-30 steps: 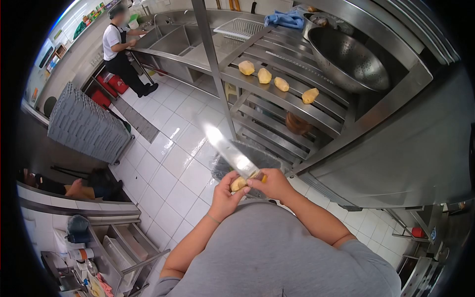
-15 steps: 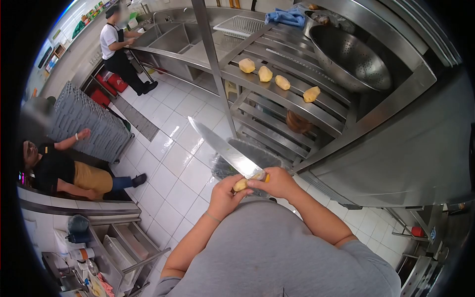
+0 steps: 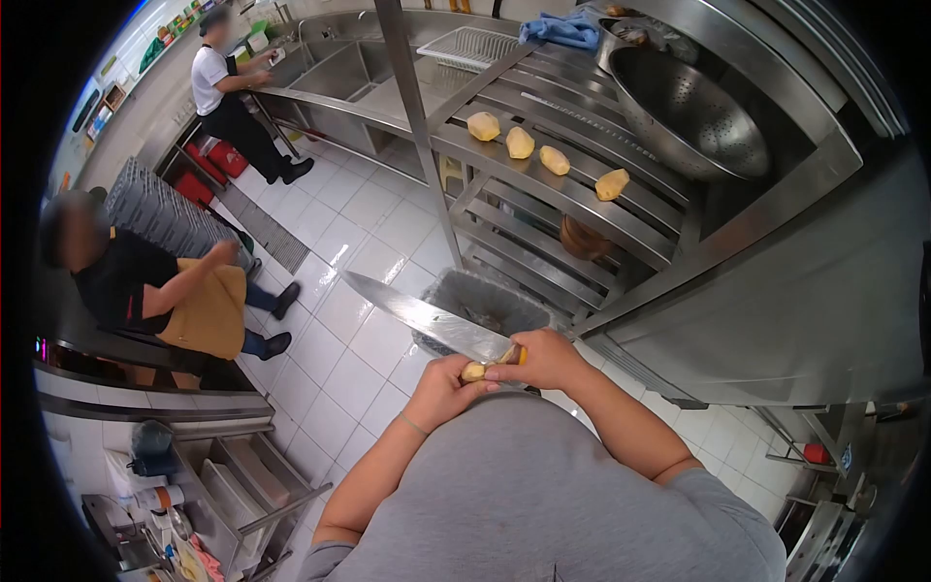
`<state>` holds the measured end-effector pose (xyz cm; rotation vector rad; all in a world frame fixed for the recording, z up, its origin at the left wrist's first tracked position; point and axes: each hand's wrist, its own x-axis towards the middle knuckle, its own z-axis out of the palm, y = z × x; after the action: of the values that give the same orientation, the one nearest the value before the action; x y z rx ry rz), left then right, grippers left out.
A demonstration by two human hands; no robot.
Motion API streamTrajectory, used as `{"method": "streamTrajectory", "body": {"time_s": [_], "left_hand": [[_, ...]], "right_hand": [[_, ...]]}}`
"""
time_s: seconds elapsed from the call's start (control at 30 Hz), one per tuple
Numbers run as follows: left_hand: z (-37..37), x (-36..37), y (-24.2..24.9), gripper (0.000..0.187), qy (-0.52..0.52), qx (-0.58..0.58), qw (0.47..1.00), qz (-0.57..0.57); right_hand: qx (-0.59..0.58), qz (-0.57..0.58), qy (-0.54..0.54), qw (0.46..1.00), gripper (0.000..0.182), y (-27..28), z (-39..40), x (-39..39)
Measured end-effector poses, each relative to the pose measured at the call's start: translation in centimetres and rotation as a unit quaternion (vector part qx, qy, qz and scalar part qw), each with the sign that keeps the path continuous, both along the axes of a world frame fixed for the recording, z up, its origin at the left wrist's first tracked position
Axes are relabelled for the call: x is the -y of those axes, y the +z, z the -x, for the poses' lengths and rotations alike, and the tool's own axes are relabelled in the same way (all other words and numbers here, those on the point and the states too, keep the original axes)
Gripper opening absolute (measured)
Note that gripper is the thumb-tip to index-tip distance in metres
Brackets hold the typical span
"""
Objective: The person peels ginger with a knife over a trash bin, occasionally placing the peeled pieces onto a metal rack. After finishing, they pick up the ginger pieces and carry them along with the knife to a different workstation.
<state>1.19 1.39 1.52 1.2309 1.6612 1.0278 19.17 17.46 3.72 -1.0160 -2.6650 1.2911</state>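
Note:
My left hand [image 3: 443, 392] is wrapped round a small yellow peeled potato [image 3: 473, 371] in front of my belly. My right hand [image 3: 545, 361] grips the yellow handle of a large knife [image 3: 417, 315], its thumb against the potato. The wide blade points up and left, its heel beside the potato. Below the blade stands a bin [image 3: 495, 303] with a clear plastic liner. Several peeled potatoes [image 3: 520, 144] lie in a row on the slatted metal shelf.
The metal shelf rack [image 3: 572, 199] holds a perforated metal bowl [image 3: 684, 112] and a blue cloth [image 3: 561, 32]. One person [image 3: 160, 281] in a tan apron stands at the left; another person [image 3: 238, 102] is at the sink [image 3: 339, 70]. Stacked grey crates [image 3: 165, 204] stand behind the nearer person.
The knife blade has swung lower and to the left. The person in the tan apron has come further into the room, towards the right. The person at the sink has shifted slightly.

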Motion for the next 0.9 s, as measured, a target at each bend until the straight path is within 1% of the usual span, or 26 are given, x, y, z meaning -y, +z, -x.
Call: {"method": "streamTrajectory", "body": {"time_s": [0.13,0.2,0.27,0.33,0.37,0.4,0.43,0.47,0.5,0.53,0.57,0.6,0.63,0.67,0.7,0.73,0.8,0.83,0.9], "left_hand": [[0.0,-0.2,1.0,0.025,-0.014,-0.009,1.000,0.016],[-0.1,-0.3,1.4,0.025,-0.029,0.006,0.999,0.017],[-0.1,-0.4,1.2,0.027,-0.023,0.012,1.000,0.017],[-0.2,-0.4,1.4,0.029,-0.015,0.018,1.000,0.019],[-0.2,-0.4,1.7,0.031,-0.006,0.046,0.999,0.027],[-0.2,-0.5,2.0,0.033,0.003,0.073,0.997,0.034],[-0.1,-0.7,1.7,0.033,0.004,0.072,0.997,0.032],[0.0,-1.0,0.9,0.035,0.009,0.092,0.994,-0.058],[0.0,-1.2,0.3,0.037,0.014,0.111,0.983,-0.147],[-0.2,-1.3,-0.3,0.037,0.014,0.110,0.983,-0.148],[-0.5,-1.4,-0.9,0.038,0.021,0.129,0.976,-0.174],[-0.7,-1.4,-1.0,0.038,0.025,0.148,0.968,-0.200],[-0.7,-1.2,-1.0,0.038,0.023,0.147,0.968,-0.200],[-0.6,-0.8,-1.0,0.039,0.010,0.186,0.972,-0.143],[-0.6,-0.6,-0.6,0.039,-0.003,0.225,0.971,-0.085],[-0.6,-0.7,-0.2,0.039,-0.003,0.224,0.971,-0.085],[-0.7,-0.7,0.6,0.039,0.005,0.137,0.986,-0.096],[-0.7,-0.8,0.7,0.039,0.005,0.137,0.986,-0.097],[-0.9,-0.9,0.8,0.039,0.023,0.088,0.987,-0.132]], "right_hand": [[-0.010,-0.026,0.013,1.000,0.068,0.0,-0.1,0.0],[-0.012,-0.026,0.014,0.999,0.067,-0.3,-0.1,-0.1],[-0.016,-0.028,0.015,0.999,0.066,-0.5,0.0,-0.1],[-0.063,0.012,0.003,0.998,0.067,-0.7,0.0,0.1],[-0.063,0.012,0.003,0.998,0.067,-1.3,0.0,0.2],[-0.090,0.073,-0.027,0.993,0.062,-2.1,0.1,0.4],[-0.118,0.132,-0.056,0.983,0.057,-2.6,0.3,0.4],[-0.119,0.130,-0.055,0.983,0.057,-3.1,0.2,0.2],[-0.124,0.209,-0.080,0.967,0.053,-3.0,0.3,0.2],[-0.127,0.288,-0.104,0.944,0.048,-3.0,0.4,0.1],[-0.128,0.287,-0.104,0.944,0.048,-2.9,0.4,0.1],[-0.123,0.263,-0.093,0.952,0.049,-2.5,0.4,0.1],[-0.118,0.239,-0.083,0.960,0.050,-2.3,0.5,0.0],[-0.119,0.238,-0.084,0.960,0.050,-2.3,0.5,0.0],[-0.126,0.203,-0.074,0.968,0.051,-2.5,0.4,0.0],[-0.133,0.167,-0.064,0.975,0.051,-2.5,0.4,0.1],[-0.147,0.164,-0.078,0.972,0.053,-2.4,0.5,0.5],[-0.162,0.160,-0.091,0.970,0.054,-2.4,0.5,0.6],[-0.147,0.151,-0.099,0.972,0.055,-2.4,0.6,0.7]]}}
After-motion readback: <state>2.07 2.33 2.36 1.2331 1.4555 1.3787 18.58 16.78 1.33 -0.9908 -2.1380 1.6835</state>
